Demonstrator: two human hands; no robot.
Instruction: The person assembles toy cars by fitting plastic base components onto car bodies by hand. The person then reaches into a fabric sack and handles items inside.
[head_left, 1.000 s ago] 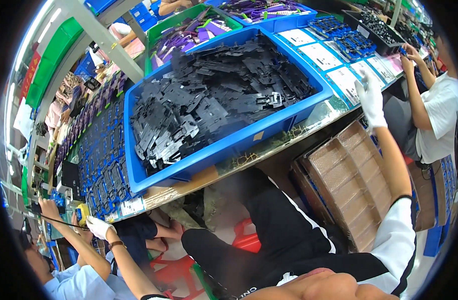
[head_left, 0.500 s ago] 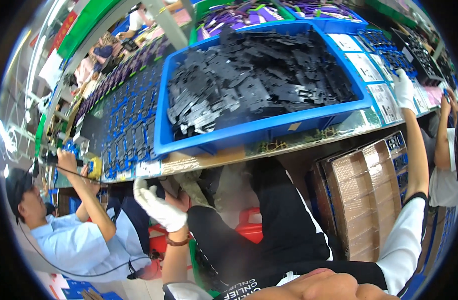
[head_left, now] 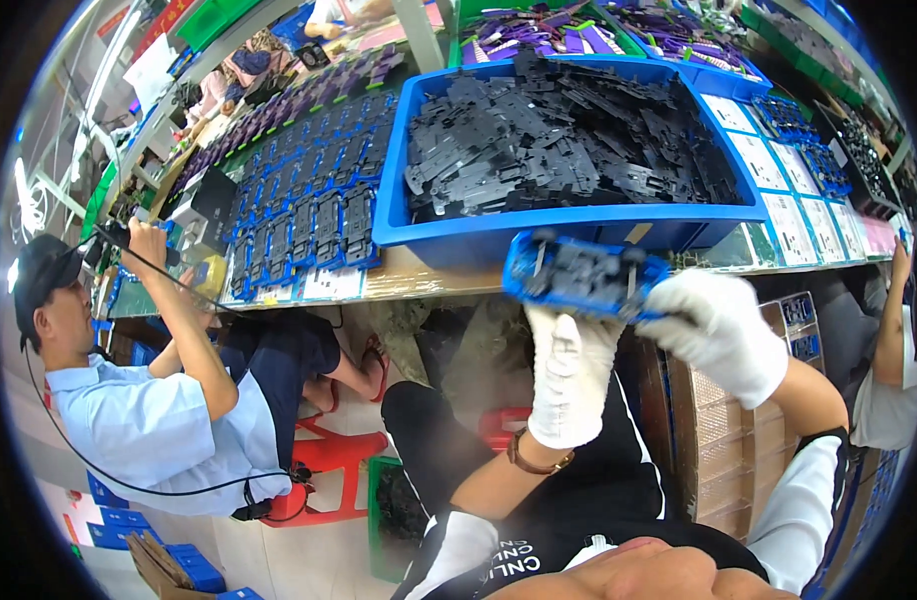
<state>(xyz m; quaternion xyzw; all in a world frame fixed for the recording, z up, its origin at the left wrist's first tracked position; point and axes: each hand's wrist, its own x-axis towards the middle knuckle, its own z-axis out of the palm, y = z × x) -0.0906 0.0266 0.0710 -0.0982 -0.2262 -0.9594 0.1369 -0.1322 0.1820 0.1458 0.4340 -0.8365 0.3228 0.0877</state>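
Note:
Both my hands wear white gloves and hold one blue toy-car chassis (head_left: 586,274) with black parts and small wheels, in front of the bench edge. My left hand (head_left: 571,378) grips it from below, fingers up. My right hand (head_left: 720,333) grips its right end. Just beyond it stands a large blue bin (head_left: 479,235) filled with flat black plastic parts (head_left: 569,150).
Rows of blue chassis (head_left: 304,215) lie on the bench to the left. A person in a light blue shirt (head_left: 149,420) sits at my left on a red stool (head_left: 329,460), holding a tool. Another person's arm (head_left: 894,330) is at the right. Cardboard boxes (head_left: 739,440) stand under the bench.
My right hand came back from the bench's right side and my left rose from my lap; both now hold a blue chassis. The view has swung left.

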